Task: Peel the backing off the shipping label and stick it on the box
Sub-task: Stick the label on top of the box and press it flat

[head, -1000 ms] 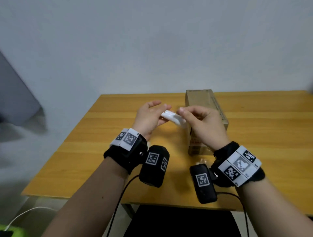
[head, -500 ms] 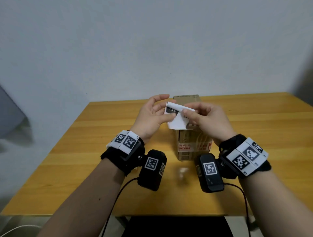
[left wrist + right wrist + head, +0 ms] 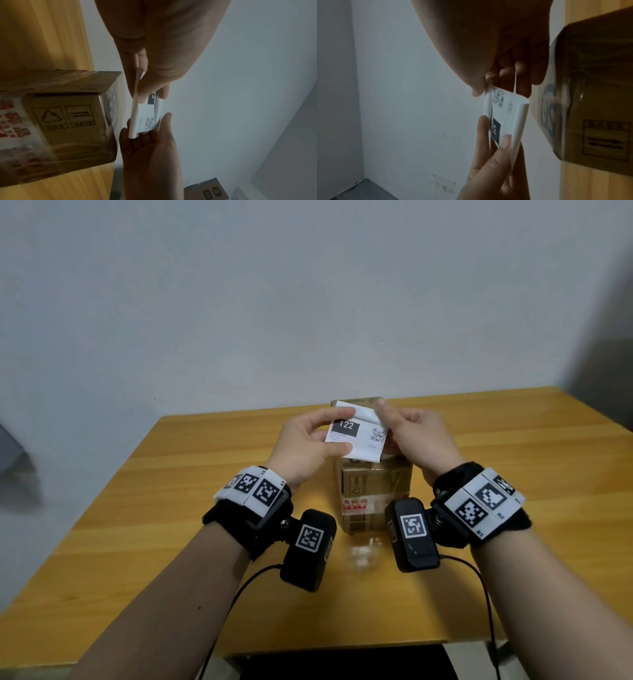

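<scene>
The white shipping label, printed with "122" and a QR code, is held in the air above the brown taped cardboard box. My left hand pinches its left edge between thumb and fingers. At the top right corner my right hand pinches a layer that curls away from the sheet. The left wrist view shows the label edge-on beside the box, its layers parting. From the right wrist, the label bows between both hands next to the box.
The box stands mid-table on a wooden table against a pale wall. A small crumpled clear scrap lies just in front of the box. Another small cardboard box sits low beyond the table edge.
The label has turned from a curled sheet to face me with its print showing. My right hand now pulls a corner layer away at the top right. Both hands sit slightly higher over the box.
</scene>
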